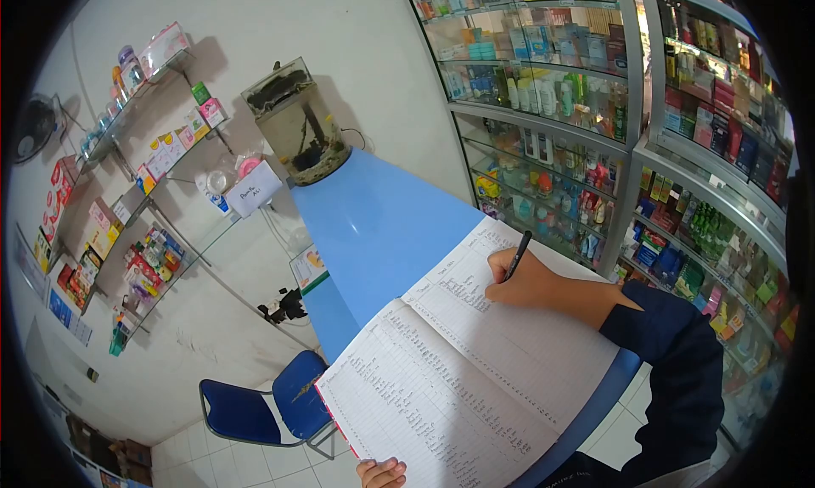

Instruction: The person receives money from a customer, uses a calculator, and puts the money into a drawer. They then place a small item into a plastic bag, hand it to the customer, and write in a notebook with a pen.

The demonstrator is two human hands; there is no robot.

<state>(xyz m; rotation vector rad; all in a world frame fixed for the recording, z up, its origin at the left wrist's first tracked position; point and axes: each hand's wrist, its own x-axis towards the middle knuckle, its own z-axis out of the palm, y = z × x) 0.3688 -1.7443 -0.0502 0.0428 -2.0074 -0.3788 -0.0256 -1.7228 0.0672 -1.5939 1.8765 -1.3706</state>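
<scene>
A large ruled notebook [543, 365] lies open across the near end of the blue table, both pages bearing handwritten lines. My right hand [531, 280] is closed around a black pen [518, 255] and rests on the right-hand page, beside a short block of writing. The pen's tip is hidden behind the fingers. At the lower left edge of the notebook, my left hand [381, 473] shows only its curled fingers, which lie over the page's border and grip it. The rest of that hand is out of frame.
The blue table [382, 195] runs back to a small fish tank [299, 127] by the wall. A blue folding chair [263, 403] stands left. Glass cabinets [543, 106] full of packaged goods line the right; wall shelves [161, 170] hold boxes and bottles.
</scene>
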